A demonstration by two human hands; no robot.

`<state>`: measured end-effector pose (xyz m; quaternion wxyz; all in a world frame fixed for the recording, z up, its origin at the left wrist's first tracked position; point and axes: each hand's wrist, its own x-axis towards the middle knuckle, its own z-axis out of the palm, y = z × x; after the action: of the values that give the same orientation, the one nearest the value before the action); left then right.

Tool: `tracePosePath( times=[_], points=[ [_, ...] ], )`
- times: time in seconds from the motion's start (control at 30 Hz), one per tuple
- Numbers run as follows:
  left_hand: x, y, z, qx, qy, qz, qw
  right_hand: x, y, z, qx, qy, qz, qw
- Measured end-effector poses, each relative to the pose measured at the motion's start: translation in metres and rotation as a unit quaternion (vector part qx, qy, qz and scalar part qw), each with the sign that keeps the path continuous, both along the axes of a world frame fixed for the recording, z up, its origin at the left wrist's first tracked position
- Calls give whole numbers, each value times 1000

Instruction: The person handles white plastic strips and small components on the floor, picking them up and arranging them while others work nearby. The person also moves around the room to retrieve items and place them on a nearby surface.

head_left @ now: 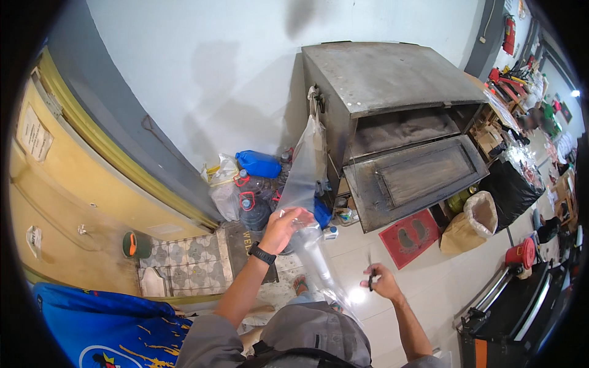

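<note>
My left hand [283, 232], with a black watch [262, 253] on its wrist, is closed on a long strip of clear plastic sheeting [302, 161]. The upper end of the sheeting hangs from the side of a big metal oven [392, 72]. Below my grip, it drops loosely toward my lap. Off to the right and apart from the plastic, my right hand [386, 284] holds a small pair of scissors [372, 277] by its dark handles. The blades point away from me and are partly blurred.
The oven's door [423, 179] hangs down open over a red footprint mat [410, 238]. Large water bottles [254, 213] and a blue jug [256, 164] stand by the wall. A brown sack [469, 228] and black bag [510, 187] sit right. A yellow door [80, 202] is left.
</note>
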<state>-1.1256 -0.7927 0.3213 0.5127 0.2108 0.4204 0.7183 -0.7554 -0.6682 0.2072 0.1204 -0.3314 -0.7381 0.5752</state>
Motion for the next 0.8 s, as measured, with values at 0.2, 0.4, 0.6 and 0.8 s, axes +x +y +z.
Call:
tracePosePath(
  times=[0.2,0.4,0.6,0.8],
  points=[
    [56,30,35,4,46,-98,994,-115,-11,96,71,218,-52,972],
    [44,31,65,118,335,-63,933,-163,-9,172,-96,285,-94,949],
    [47,10,0,15,330,-100,938,-211,38,265,-26,289,-108,951],
    [43,-4,7,25,243,-118,963,-239,71,280,-15,334,-136,933]
  ],
)
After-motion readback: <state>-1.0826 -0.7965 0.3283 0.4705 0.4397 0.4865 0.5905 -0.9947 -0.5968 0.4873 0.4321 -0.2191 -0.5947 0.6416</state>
